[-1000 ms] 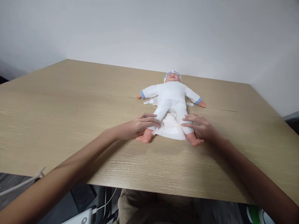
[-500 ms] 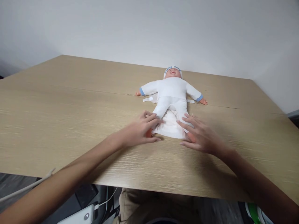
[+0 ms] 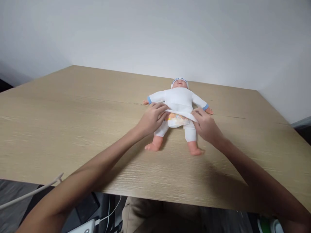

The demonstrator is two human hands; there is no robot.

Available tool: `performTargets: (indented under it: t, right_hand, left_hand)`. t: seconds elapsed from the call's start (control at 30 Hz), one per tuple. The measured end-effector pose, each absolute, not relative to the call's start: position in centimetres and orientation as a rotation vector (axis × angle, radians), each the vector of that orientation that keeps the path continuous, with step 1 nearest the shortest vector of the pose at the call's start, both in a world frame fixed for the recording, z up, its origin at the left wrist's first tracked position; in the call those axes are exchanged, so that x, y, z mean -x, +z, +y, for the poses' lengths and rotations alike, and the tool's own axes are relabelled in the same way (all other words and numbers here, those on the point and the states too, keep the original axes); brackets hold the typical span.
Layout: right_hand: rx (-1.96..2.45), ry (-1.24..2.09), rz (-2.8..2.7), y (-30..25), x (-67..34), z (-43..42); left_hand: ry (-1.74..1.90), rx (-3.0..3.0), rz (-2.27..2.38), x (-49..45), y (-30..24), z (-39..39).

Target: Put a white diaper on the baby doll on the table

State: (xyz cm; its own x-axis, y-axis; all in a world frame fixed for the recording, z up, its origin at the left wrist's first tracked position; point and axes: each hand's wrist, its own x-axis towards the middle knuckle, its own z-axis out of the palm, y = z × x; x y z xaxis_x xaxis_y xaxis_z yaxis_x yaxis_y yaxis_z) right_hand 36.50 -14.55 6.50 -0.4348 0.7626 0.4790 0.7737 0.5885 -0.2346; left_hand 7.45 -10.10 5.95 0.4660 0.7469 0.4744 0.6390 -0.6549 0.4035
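Observation:
A baby doll (image 3: 178, 97) in a white suit with blue cuffs and a printed white cap lies on its back, head away from me, arms spread. Its front is covered between the legs by a white diaper (image 3: 178, 122) with a coloured pattern. At the doll's left-hand side in the picture, my left hand (image 3: 155, 117) pinches one upper corner of the diaper. My right hand (image 3: 206, 124) grips the opposite corner, and the edge stretches between both hands across the belly. The fingertips are partly hidden by the diaper's edge.
The doll lies on a wide wooden table (image 3: 85, 129) with a thin seam across it. A pale wall (image 3: 155, 38) stands behind. Below the front edge are a white device (image 3: 84, 226) with a cable and a grey-white cord (image 3: 31, 193) at the left.
The diaper's front has been folded up from between the legs over the belly. Both hands have moved from the doll's lower legs to its hips and closed on the diaper's corners.

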Motion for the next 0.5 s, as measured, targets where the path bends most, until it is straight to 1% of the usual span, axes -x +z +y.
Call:
performTargets:
  t: [0.1,0.27,0.37,0.5]
  right_hand:
    - [1.151,0.105,-2.181,7.3,-36.5,-10.8]
    - [1.321,0.427,-2.02,6.5,-37.0,-3.9]
    - [1.316,0.728,-1.878,5.1,-37.2,-0.7]
    - [1.185,1.121,-1.669,2.9,-37.7,1.4]
  left_hand:
    - [1.017,-2.447,1.279,-8.7,6.6,-6.5]
    - [1.022,-2.149,1.28,-10.6,7.1,-1.3]
    - [1.059,-1.977,1.193,-11.1,6.6,0.5]
    - [1.039,-1.835,1.134,-11.3,5.7,1.6]
